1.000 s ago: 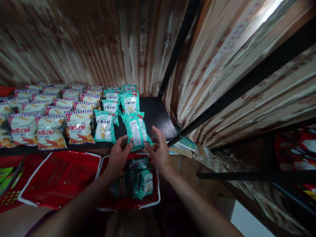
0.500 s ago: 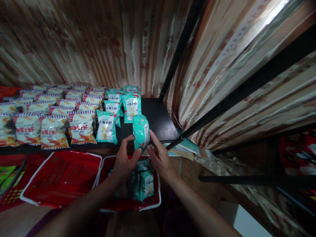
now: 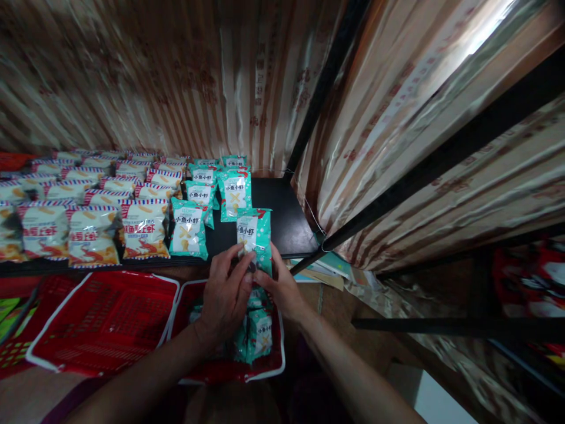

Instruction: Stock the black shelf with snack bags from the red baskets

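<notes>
Between my two hands is a teal snack bag [image 3: 261,227], upright, its white label turned toward me. My left hand [image 3: 227,288] is closed on its lower left side, with thumb and fingertips over the front. On the lower right edge my right hand [image 3: 282,285] grips the same bag. Below them a red basket [image 3: 282,353] with a white rim holds several more teal snack bags [image 3: 260,335]. Just beyond the held bag, another teal bag [image 3: 235,194] stands on the black shelf [image 3: 286,221], beside a short row with a front teal bag [image 3: 188,229].
Several white snack bags [image 3: 145,229] with striped tops fill the shelf's left part. A second red basket [image 3: 106,318] sits at left, near green packages [image 3: 11,312]. A black post [image 3: 326,241] slants up at the shelf's right end, before a striped curtain [image 3: 260,76].
The held bag has been turned from its side seam to its labelled front. My left hand's fingers have shifted onto the bag's front; both hands still hold it.
</notes>
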### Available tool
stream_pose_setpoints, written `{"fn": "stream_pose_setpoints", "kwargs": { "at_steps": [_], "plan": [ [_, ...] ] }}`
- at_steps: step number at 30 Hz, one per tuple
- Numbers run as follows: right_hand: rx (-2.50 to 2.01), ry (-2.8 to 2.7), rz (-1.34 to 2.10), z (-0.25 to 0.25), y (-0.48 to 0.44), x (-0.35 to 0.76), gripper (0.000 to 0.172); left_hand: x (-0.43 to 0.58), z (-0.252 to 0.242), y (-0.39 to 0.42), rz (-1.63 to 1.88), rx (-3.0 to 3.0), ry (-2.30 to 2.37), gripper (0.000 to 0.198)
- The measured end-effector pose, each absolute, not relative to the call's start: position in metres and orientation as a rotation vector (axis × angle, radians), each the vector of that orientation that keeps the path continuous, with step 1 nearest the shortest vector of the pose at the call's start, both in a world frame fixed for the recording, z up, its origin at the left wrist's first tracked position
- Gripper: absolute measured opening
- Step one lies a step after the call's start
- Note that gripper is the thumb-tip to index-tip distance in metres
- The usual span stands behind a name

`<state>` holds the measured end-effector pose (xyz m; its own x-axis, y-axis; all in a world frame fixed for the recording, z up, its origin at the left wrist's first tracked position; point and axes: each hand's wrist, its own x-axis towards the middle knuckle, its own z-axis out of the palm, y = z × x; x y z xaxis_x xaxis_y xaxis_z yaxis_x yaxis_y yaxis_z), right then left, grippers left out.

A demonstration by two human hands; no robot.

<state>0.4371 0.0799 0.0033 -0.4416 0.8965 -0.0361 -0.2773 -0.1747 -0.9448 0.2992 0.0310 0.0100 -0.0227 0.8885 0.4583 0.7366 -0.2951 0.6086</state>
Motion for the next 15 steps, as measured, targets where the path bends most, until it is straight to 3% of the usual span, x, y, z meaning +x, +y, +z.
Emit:
{"fn": "stream_pose_setpoints", "kwargs": {
  "at_steps": [8,15],
  "plan": [
    [-0.884,-0.943,1.721,0.002,0.083,0.435,0.048,0.300,0.004,0.032,1.292,2.138,1.664,0.045],
    [-0.805,-0.804,1.779,-0.001,0.090,0.436,0.051,0.299,-0.009,0.040,1.300,1.797,1.763,0.042]
  ]
}}
